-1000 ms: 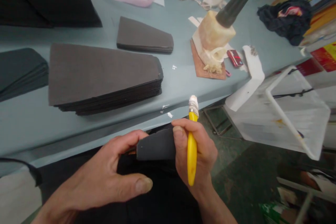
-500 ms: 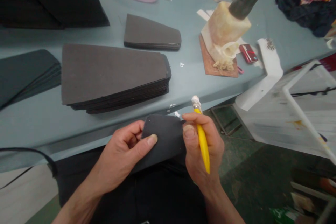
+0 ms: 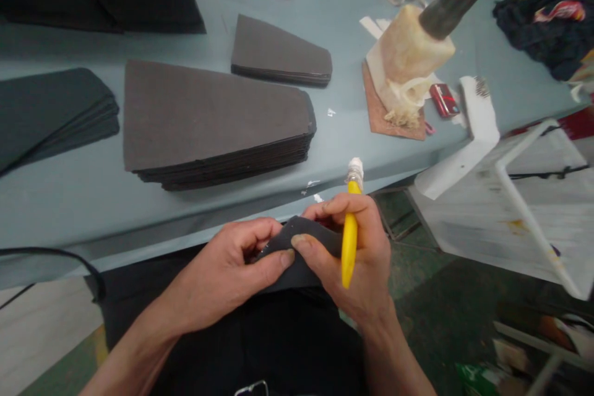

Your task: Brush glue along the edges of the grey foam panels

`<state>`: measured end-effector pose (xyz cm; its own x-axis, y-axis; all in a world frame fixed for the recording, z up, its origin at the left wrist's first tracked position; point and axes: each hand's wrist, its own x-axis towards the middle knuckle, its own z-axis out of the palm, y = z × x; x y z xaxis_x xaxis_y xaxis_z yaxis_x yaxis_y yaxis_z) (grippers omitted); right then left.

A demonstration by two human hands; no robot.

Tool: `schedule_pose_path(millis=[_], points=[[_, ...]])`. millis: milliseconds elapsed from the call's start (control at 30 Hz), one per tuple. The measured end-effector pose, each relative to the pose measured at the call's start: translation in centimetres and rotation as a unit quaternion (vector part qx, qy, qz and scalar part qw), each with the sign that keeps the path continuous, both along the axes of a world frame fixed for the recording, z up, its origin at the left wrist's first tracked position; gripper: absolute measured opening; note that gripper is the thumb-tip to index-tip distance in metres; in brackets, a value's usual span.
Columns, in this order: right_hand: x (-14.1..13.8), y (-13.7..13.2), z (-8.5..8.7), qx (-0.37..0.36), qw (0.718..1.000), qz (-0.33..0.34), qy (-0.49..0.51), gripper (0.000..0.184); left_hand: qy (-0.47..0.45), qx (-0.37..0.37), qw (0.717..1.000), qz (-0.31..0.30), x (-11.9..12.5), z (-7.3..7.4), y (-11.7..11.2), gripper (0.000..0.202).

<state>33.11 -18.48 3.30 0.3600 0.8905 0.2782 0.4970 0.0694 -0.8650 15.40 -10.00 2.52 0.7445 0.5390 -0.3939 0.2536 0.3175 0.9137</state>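
Observation:
Between my two hands, in front of the table's edge, is a dark grey flat piece (image 3: 297, 272), bent up at its top. My left hand (image 3: 241, 266) pinches its left side, thumb on the face and fingers behind. On the other side my right hand (image 3: 357, 247) grips it with the thumb near my left thumb. A yellow-handled brush (image 3: 350, 235) with a white-crusted tip is tucked in my right hand, tip pointing up. A thick stack of dark tapered pieces (image 3: 218, 117) lies on the table beyond my hands.
A smaller tapered stack (image 3: 281, 52) lies behind the large one, and fanned dark pieces (image 3: 55, 111) lie at left. A glue-crusted container (image 3: 406, 55) with a dark handle stands on a brown board (image 3: 394, 124). A red box (image 3: 444, 100) is beside it. A white metal frame (image 3: 533, 210) stands right.
My right hand has moved left onto the piece, its thumb now close to my left thumb. The piece's top is now bent. The view has shifted slightly.

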Motion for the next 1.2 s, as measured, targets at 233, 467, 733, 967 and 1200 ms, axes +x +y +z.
schedule_pose_path(millis=[233, 467, 733, 967, 1200], points=[[0.2, 0.5, 0.6, 0.012, 0.996, -0.065, -0.062, 0.017, 0.001, 0.057, 0.998, 0.01, -0.4, 0.0, 0.5, 0.027], [0.5, 0.7, 0.3, 0.015, 0.991, -0.111, -0.071, 0.014, -0.014, 0.008, 1.0, 0.018, -1.6, -0.9, 0.7, 0.029], [0.4, 1.2, 0.1, 0.013, 0.991, -0.123, -0.046, 0.012, -0.05, -0.134, 0.989, 0.048, -3.0, -1.8, 0.3, 0.045], [0.4, 1.0, -0.2, 0.014, 0.991, -0.124, -0.044, 0.012, -0.026, -0.101, 0.989, 0.108, -3.2, -2.5, -0.1, 0.049], [-0.2, 1.0, 0.3, 0.029, 0.995, -0.09, -0.037, 0.016, 0.006, 0.065, 0.994, 0.088, -1.2, 0.2, 0.2, 0.043]])
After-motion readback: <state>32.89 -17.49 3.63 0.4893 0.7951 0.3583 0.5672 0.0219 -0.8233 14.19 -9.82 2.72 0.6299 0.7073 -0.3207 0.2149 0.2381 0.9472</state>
